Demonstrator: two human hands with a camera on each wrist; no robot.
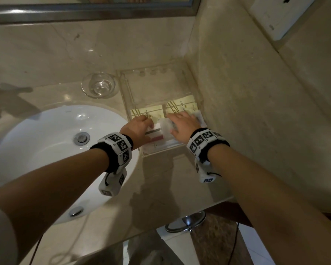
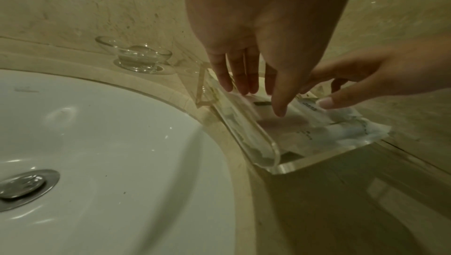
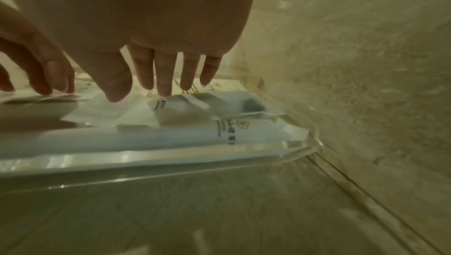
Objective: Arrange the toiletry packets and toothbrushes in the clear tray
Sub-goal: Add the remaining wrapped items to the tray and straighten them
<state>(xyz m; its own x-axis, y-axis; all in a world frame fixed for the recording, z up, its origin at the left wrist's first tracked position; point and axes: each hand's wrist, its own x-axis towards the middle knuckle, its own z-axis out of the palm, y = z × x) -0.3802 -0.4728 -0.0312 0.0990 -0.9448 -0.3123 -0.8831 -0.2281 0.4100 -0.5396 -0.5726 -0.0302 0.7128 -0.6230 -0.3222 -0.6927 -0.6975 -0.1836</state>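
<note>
Both hands over the tray (image 1: 141, 88), which sits in the counter corner by the sink (image 1: 46, 131). Left hand (image 1: 138, 129) flat, fingers straight, on a packet (image 1: 155, 137). Right hand (image 1: 183, 127) spread, fingertips (image 3: 165, 87) touching white packets (image 3: 180, 110) in the tray; neither hand grasps anything.

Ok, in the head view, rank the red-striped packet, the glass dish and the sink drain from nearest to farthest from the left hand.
1. Red-striped packet: in the clear tray, right beside the left hand.
2. Sink drain: to the hand's left, in the basin.
3. Glass dish: behind the basin, beside the tray's far end.

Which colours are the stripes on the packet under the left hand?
The packet shows a dark stripe and a red stripe on white, best seen in the head view.
</note>
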